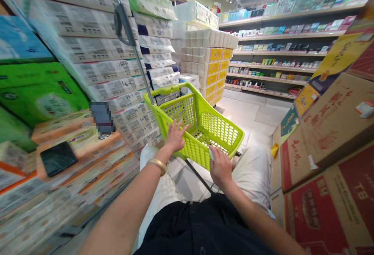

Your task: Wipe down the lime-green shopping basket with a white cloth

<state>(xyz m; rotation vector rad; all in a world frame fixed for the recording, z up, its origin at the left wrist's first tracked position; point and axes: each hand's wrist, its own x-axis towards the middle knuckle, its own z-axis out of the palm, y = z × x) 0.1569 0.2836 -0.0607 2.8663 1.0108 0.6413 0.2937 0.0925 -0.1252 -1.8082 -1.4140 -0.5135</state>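
1. Left hand point(175, 136): released, fingers splayed, palm resting on the near-left rim of the lime-green trolley basket point(222, 130).
2. Right hand point(221, 167): curled against the basket's near wall, white scrap by the thumb; cannot tell whether it grips.
3. Basket stands mid-aisle; its metal handle pole point(140, 68) rises to the far left.
4. Left: stacked tissue packs point(96, 71). Right: cardboard cartons point(336, 130). Far: stocked shelves point(277, 36).

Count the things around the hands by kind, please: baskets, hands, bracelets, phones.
Lime-green shopping basket: 1
Hands: 2, the left hand and the right hand
Gold bracelet: 1
Black phone: 1
Total: 5
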